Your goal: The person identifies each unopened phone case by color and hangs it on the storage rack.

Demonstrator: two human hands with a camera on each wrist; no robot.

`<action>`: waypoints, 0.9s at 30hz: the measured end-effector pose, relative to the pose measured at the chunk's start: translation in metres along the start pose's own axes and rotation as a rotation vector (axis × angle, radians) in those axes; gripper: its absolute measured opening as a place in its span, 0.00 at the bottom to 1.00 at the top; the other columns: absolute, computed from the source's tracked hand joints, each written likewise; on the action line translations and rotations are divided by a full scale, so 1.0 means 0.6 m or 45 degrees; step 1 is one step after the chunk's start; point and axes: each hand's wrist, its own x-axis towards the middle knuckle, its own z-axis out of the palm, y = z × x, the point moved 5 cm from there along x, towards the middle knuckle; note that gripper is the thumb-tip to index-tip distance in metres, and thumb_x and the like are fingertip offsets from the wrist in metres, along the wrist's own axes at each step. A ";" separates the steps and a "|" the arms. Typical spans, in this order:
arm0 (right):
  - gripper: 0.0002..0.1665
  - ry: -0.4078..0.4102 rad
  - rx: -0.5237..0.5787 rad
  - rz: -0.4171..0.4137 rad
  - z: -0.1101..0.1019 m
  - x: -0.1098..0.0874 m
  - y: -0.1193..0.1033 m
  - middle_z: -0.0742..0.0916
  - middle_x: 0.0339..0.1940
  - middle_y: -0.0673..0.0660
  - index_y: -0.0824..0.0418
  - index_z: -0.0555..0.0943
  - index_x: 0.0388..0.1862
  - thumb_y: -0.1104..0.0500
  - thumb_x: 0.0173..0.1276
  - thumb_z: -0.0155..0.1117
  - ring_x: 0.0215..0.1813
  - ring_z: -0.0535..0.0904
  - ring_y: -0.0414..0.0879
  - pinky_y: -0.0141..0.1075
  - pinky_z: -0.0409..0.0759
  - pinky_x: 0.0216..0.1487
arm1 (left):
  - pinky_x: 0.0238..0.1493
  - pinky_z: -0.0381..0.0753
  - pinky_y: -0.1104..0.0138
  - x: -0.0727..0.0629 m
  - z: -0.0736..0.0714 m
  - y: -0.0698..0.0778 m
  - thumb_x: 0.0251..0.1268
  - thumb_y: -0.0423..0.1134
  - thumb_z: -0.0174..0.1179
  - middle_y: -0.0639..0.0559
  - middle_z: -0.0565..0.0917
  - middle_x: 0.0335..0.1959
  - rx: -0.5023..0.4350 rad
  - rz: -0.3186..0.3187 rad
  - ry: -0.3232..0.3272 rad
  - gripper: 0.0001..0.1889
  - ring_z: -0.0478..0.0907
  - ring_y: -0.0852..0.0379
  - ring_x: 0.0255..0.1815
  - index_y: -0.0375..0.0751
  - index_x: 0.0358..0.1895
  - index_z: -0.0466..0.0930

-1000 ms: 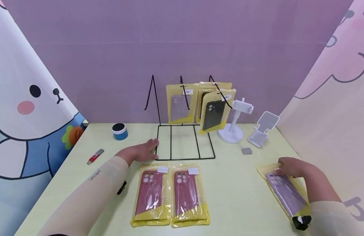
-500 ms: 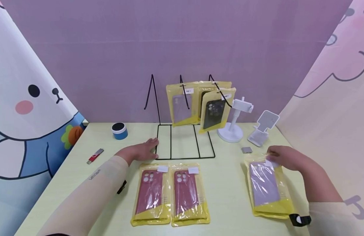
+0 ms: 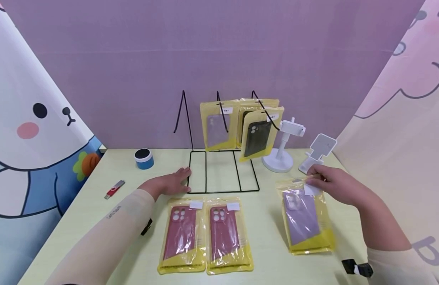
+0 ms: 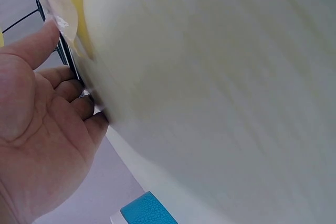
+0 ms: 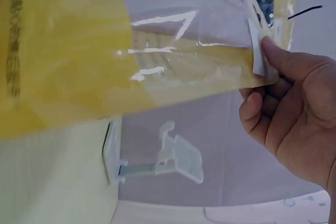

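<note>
My right hand (image 3: 335,184) pinches the top corner of a yellow bag with a lilac phone case (image 3: 300,217) inside, beside its white label; the bag hangs tilted over the right of the table. In the right wrist view the thumb presses the bag (image 5: 63,51) against curled fingers. My left hand (image 3: 172,184) rests at the left edge of the black wire rack (image 3: 223,192), fingers spread and touching its base. On the rack's hooks hang a bagged lilac case (image 3: 217,130) and bagged black cases (image 3: 258,138). Two bagged dark red cases (image 3: 180,231) lie side by side in front.
A white round-based phone stand (image 3: 278,161) and a folding phone stand (image 3: 323,146) stand at the back right, near the hand. At left lie a red USB stick (image 3: 114,189) and a blue-and-white jar (image 3: 144,159). A purple cloth (image 3: 134,71) hangs behind the table.
My right hand has lifted the bagged lilac case off the right side of the table and brought it leftward, turning it more upright. The left hand stays at the rack.
</note>
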 end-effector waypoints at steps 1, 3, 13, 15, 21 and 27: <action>0.03 0.021 0.024 -0.023 -0.001 0.001 -0.007 0.77 0.25 0.46 0.49 0.77 0.38 0.55 0.72 0.62 0.30 0.73 0.38 0.30 0.72 0.32 | 0.78 0.44 0.43 0.000 0.000 0.000 0.71 0.60 0.52 0.46 0.37 0.82 0.002 -0.001 0.001 0.44 0.33 0.44 0.82 0.53 0.80 0.37; 0.03 0.054 0.075 -0.066 -0.002 0.002 -0.020 0.78 0.24 0.46 0.49 0.77 0.38 0.56 0.71 0.63 0.29 0.73 0.38 0.30 0.72 0.31 | 0.77 0.44 0.43 0.001 0.000 -0.001 0.71 0.60 0.52 0.46 0.37 0.82 0.002 0.000 0.002 0.44 0.33 0.44 0.82 0.53 0.80 0.37; 0.03 0.165 0.228 -0.222 -0.004 0.018 -0.087 0.80 0.29 0.48 0.54 0.80 0.40 0.62 0.71 0.63 0.30 0.73 0.40 0.30 0.74 0.30 | 0.78 0.44 0.45 0.000 0.000 -0.001 0.72 0.59 0.51 0.46 0.37 0.82 0.016 0.004 -0.004 0.44 0.33 0.44 0.82 0.52 0.80 0.37; 0.03 0.193 0.222 -0.217 -0.002 0.025 -0.096 0.81 0.29 0.48 0.53 0.80 0.40 0.61 0.71 0.62 0.30 0.74 0.40 0.31 0.75 0.30 | 0.78 0.44 0.44 0.000 0.000 -0.001 0.72 0.59 0.51 0.46 0.36 0.82 0.008 0.000 -0.003 0.44 0.33 0.44 0.82 0.53 0.80 0.37; 0.01 0.410 0.213 -0.190 -0.003 0.042 -0.116 0.82 0.31 0.49 0.55 0.80 0.40 0.60 0.70 0.63 0.30 0.74 0.39 0.30 0.73 0.29 | 0.77 0.43 0.43 0.001 0.002 -0.003 0.71 0.60 0.51 0.46 0.37 0.82 0.000 -0.002 0.002 0.44 0.33 0.44 0.82 0.53 0.80 0.37; 0.02 0.569 0.304 -0.194 -0.005 0.053 -0.141 0.84 0.30 0.49 0.58 0.82 0.39 0.62 0.69 0.65 0.32 0.75 0.36 0.26 0.72 0.31 | 0.78 0.44 0.44 -0.001 -0.001 -0.002 0.71 0.60 0.52 0.46 0.37 0.82 0.002 0.010 0.005 0.44 0.33 0.44 0.82 0.53 0.80 0.37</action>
